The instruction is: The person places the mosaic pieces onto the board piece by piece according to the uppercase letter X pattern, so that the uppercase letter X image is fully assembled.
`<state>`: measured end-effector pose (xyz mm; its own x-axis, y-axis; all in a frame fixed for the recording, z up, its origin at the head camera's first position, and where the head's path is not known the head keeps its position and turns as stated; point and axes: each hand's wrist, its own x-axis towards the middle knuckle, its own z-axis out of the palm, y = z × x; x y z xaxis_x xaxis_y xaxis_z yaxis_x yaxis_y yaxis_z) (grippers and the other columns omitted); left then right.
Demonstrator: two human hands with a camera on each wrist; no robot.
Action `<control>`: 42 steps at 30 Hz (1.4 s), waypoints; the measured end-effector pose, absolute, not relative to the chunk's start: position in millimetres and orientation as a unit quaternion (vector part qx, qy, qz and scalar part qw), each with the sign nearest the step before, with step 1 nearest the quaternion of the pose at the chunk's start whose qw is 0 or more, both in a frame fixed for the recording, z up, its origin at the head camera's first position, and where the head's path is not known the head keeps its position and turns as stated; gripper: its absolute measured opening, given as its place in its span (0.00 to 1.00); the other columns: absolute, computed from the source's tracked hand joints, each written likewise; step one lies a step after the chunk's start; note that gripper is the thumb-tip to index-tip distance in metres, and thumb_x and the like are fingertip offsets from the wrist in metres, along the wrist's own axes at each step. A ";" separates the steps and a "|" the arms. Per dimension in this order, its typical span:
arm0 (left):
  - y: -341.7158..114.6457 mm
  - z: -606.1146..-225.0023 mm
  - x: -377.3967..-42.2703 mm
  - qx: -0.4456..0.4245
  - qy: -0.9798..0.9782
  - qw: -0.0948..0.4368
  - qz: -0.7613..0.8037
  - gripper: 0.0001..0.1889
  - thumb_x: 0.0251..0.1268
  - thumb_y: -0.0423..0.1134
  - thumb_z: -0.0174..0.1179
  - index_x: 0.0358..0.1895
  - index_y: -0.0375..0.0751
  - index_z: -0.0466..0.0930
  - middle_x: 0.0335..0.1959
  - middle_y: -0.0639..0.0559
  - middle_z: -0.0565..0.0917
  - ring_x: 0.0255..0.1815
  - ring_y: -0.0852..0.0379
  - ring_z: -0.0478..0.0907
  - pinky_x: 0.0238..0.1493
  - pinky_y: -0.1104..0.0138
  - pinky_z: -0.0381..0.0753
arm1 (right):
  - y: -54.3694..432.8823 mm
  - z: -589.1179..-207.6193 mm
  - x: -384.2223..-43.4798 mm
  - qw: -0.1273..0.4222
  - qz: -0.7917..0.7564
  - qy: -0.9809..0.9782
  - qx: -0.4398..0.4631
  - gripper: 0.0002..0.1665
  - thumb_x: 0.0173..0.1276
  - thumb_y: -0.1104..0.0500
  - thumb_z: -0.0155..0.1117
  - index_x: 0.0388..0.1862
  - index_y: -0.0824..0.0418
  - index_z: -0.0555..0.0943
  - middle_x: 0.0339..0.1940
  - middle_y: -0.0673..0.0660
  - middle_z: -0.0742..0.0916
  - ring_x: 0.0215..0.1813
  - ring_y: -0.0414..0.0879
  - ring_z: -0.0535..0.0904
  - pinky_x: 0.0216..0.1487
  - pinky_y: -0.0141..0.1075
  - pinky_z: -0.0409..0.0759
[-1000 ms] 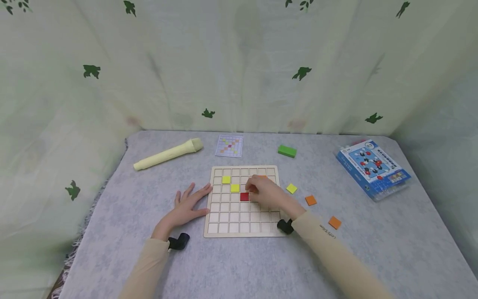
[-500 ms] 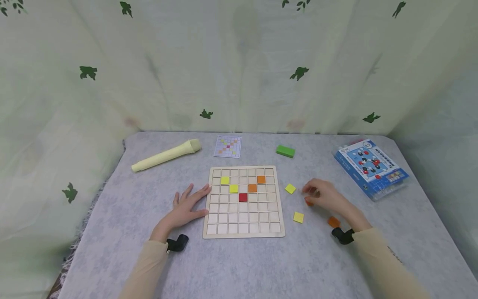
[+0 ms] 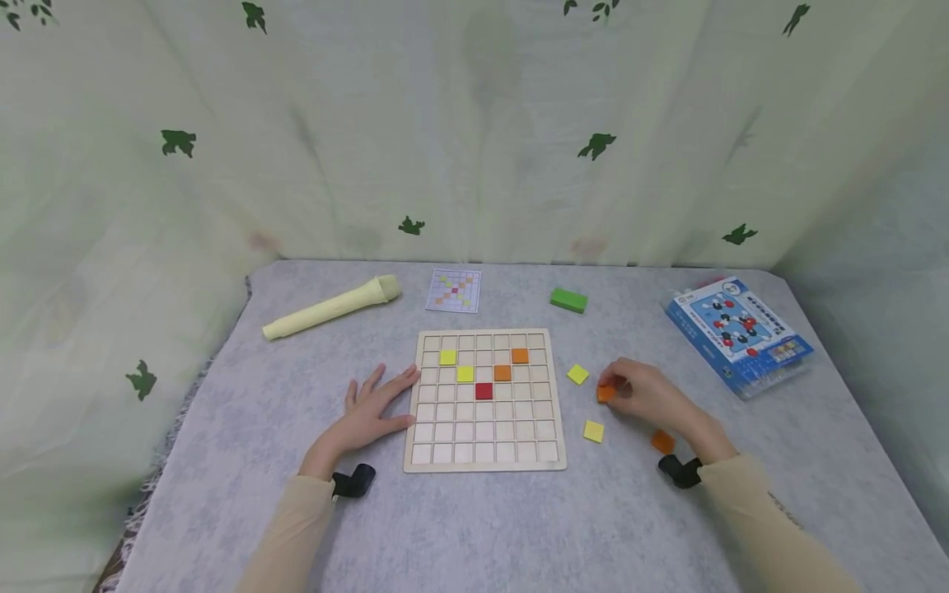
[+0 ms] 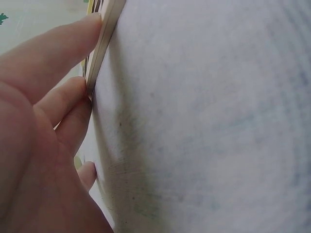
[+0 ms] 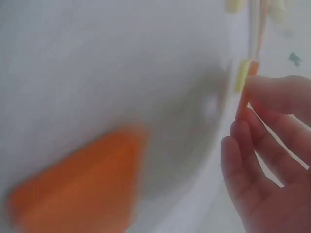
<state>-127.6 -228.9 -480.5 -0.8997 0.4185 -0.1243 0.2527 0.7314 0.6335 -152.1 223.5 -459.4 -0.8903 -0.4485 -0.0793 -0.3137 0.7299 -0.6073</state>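
Note:
A square wooden grid board (image 3: 442,431) lies mid-table, bearing two yellow tiles, two orange tiles and a red tile (image 3: 483,391) in its cells. My left hand (image 3: 366,414) rests at the board's left edge with fingers spread, its fingertips touching the rim (image 4: 108,39). To the right of the board, my right hand (image 3: 643,397) pinches an orange tile (image 3: 605,394) between thumb and fingers; the right wrist view shows this tile (image 5: 245,97) edge-on. Another orange tile (image 3: 663,442) lies below that hand, and two yellow tiles (image 3: 578,375) are near the board's right side.
Behind the board lies a small card (image 3: 453,291) printed with a coloured grid pattern. A pale yellow stick-like object (image 3: 332,308) is at the back left. A green block (image 3: 568,300) and a blue box (image 3: 737,333) stand toward the back right.
My right hand has left the board, uncovering the two orange tiles there, moved right and picked up a loose orange tile. My left hand has stayed at the board's edge.

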 end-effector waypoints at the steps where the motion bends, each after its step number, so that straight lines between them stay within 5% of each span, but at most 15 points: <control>1: -229.1 -480.5 -127.7 0.182 0.921 0.131 0.318 0.39 0.64 0.51 0.61 0.75 0.45 0.56 0.76 0.49 0.54 0.75 0.38 0.31 0.62 0.38 0.20 | 218.8 -457.2 -152.5 0.110 -0.307 0.921 -0.214 0.13 0.58 0.67 0.69 0.42 0.61 0.81 0.38 0.50 0.81 0.40 0.47 0.75 0.44 0.43 0.77; 17: -230.0 -481.0 -128.7 0.179 0.923 0.131 0.316 0.39 0.64 0.52 0.61 0.75 0.46 0.56 0.76 0.50 0.53 0.75 0.38 0.30 0.62 0.37 0.19 | 75.4 -451.8 -155.1 0.137 -0.295 0.873 -0.364 0.08 0.63 0.64 0.66 0.41 0.59 0.81 0.38 0.47 0.80 0.38 0.41 0.73 0.42 0.32 0.74; 25: -229.2 -479.8 -128.7 0.180 0.922 0.134 0.314 0.38 0.65 0.51 0.61 0.75 0.46 0.56 0.76 0.50 0.53 0.75 0.38 0.31 0.62 0.37 0.20 | 31.4 -454.0 -151.8 0.126 -0.224 0.894 -0.367 0.08 0.63 0.64 0.66 0.41 0.58 0.80 0.37 0.47 0.78 0.38 0.41 0.72 0.41 0.30 0.74; 33: -227.9 -479.3 -127.8 0.182 0.926 0.133 0.304 0.38 0.65 0.51 0.60 0.75 0.45 0.56 0.76 0.49 0.53 0.75 0.38 0.31 0.62 0.37 0.21 | 37.6 -449.7 -150.5 0.138 -0.261 0.894 -0.338 0.08 0.64 0.64 0.64 0.42 0.58 0.80 0.36 0.48 0.78 0.37 0.41 0.72 0.40 0.31 0.73; 42: -224.0 -477.5 -127.2 0.179 0.929 0.134 0.295 0.40 0.63 0.52 0.62 0.75 0.43 0.55 0.76 0.48 0.53 0.75 0.37 0.31 0.62 0.36 0.21 | 123.9 -446.4 -165.1 0.087 -0.306 0.921 -0.226 0.12 0.60 0.69 0.64 0.43 0.64 0.81 0.38 0.53 0.81 0.40 0.46 0.75 0.42 0.38 0.76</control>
